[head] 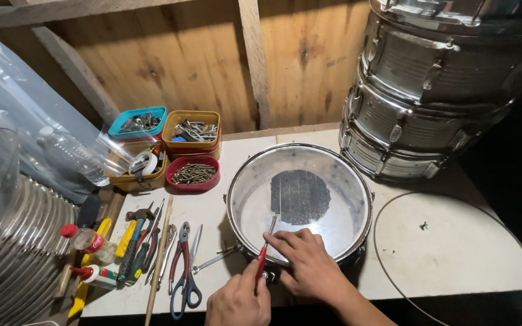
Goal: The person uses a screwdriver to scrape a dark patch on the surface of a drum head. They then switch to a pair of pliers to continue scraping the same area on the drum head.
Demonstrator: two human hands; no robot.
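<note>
The snare drum (299,202) sat at frame centre on the desk (454,241). Your right hand (310,264) rested flat on its near rim; your left hand (238,300), lower centre, gripped a red-handled screwdriver (264,253).

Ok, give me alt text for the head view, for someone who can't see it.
The left hand works a red-handled screwdriver at the near rim of a shiny snare drum on a white bench; the right hand rests on that rim. Hand tools lie left, stacked drums behind.
</note>
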